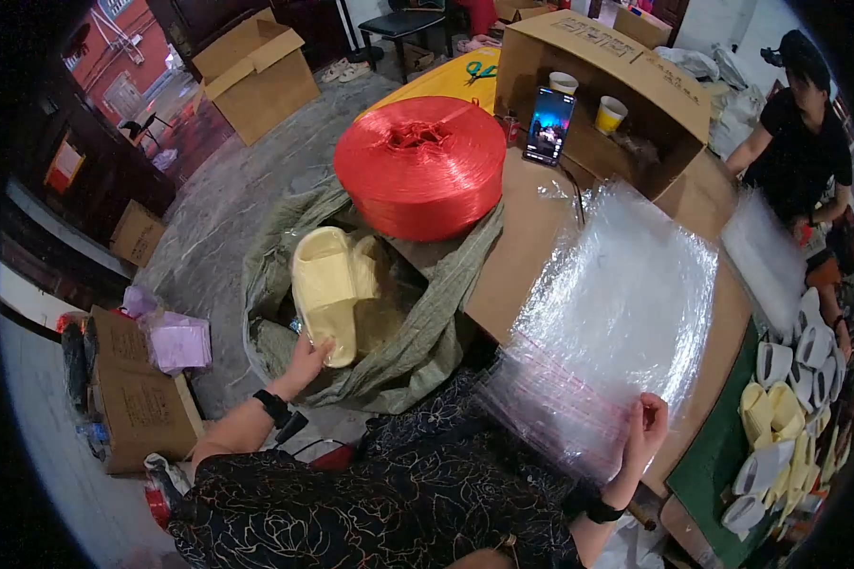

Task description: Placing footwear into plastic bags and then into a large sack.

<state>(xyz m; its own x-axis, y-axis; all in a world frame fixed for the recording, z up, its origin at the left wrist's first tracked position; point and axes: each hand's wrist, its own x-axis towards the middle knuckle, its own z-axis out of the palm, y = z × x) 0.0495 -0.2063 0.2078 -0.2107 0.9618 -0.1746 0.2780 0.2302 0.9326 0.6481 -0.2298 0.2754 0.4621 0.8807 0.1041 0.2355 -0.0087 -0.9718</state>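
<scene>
My left hand [306, 362] grips a pale yellow foam slipper [327, 289] by its heel, holding it over an open grey-green woven sack [417, 332]. My right hand [643, 431] pinches the near edge of a stack of clear plastic bags [617, 313] lying on a cardboard-covered table [522, 237]. A black band sits on each wrist.
A big spool of red plastic twine [419, 163] stands behind the sack. A phone [549, 125] leans against an open cardboard box [626, 85] holding two cups. Several white and yellow slippers [788, 417] lie at the right, where another person [807, 133] works. More boxes stand on the floor at left.
</scene>
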